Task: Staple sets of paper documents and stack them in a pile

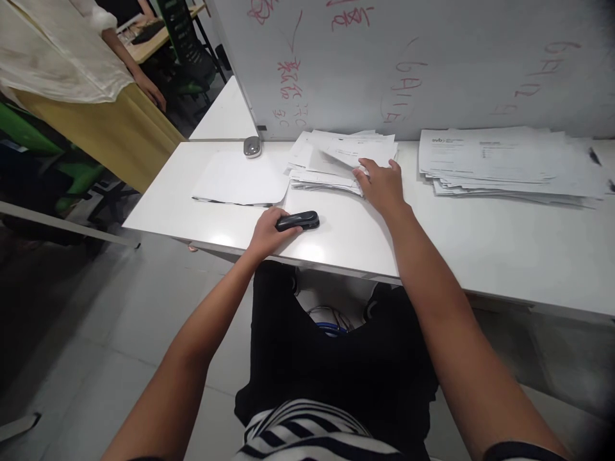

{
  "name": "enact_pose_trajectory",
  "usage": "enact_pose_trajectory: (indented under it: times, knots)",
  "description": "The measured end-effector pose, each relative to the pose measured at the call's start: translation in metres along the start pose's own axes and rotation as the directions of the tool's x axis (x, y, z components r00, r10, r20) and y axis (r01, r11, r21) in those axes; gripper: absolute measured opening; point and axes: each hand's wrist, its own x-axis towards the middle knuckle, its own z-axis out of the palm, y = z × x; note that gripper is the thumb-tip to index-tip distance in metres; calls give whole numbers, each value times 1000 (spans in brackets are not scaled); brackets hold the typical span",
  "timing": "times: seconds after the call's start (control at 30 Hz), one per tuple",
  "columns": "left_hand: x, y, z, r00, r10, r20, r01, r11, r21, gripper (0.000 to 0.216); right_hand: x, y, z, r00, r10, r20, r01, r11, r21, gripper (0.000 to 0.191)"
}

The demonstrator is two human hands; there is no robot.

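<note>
My left hand (271, 233) is closed around one end of a black stapler (298, 221), which lies near the front edge of the white table. Farther back, my right hand (383, 186) is at the right side of a loose stack of printed paper sheets (319, 176). Thumb and fingers pinch the edge of the top sheet (343, 153), which is partly lifted and curled. To the left of that stack lies a thin pile of blank-looking white paper (240, 182).
A larger printed paper stack (500, 160) sits to the right on the table (480, 246). A dark grey mouse (252, 147) is at the back left. Behind stands a whiteboard (446, 38) with red writing. Another person (72, 57) stands at the left beyond the table.
</note>
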Motion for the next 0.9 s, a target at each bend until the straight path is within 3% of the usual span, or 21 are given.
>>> enact_pose_trajectory:
  times: [0.57,0.7,0.9]
  knots:
    - [0,-2,1,1000,15,-9,-15,1000,7,29,8,16,1,1000,-24,10,24,999,27,42]
    - [1,-1,1,1000,14,-5,-14,1000,10,30,20,23,-4,991,-80,109,80,997,2,38]
    - [2,-3,1,1000,22,0,-22,1000,3,32,43,22,-4,950,-165,267,222,955,-199,46]
